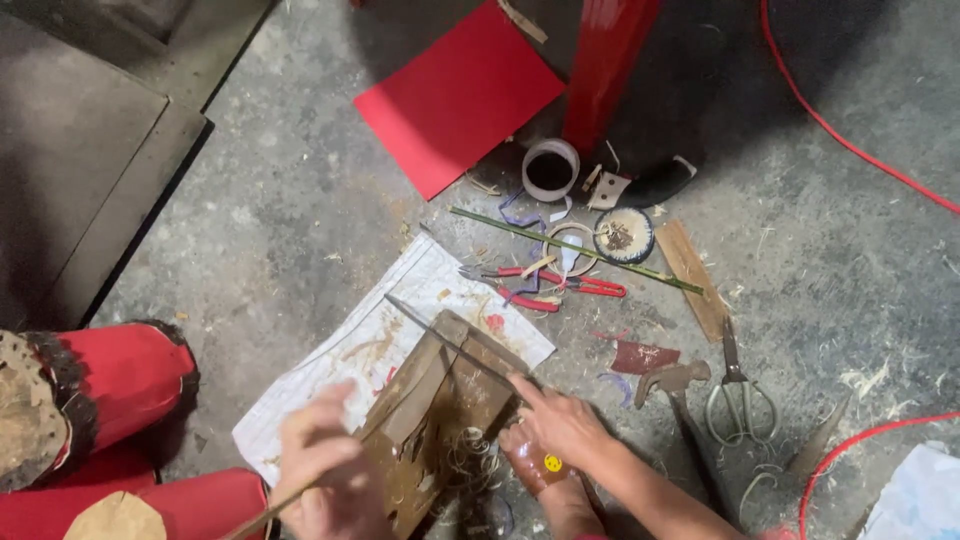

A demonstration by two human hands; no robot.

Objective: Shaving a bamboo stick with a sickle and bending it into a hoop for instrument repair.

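Observation:
My left hand grips one end of a thin bamboo strip at the lower middle of the head view. My right hand rests its fingertips on a brown wooden board that lies on a stained white sheet. A long thin blade or stick lies across the board's top edge, near my right index finger. Pale shavings curl at the board's lower end. A bare foot sits under my right wrist.
On the concrete floor lie red-handled pliers, a green stick, scissors, a hammer, a tape roll, a small round tin, red paper and a red cable. Red drum-like cylinders stand at lower left.

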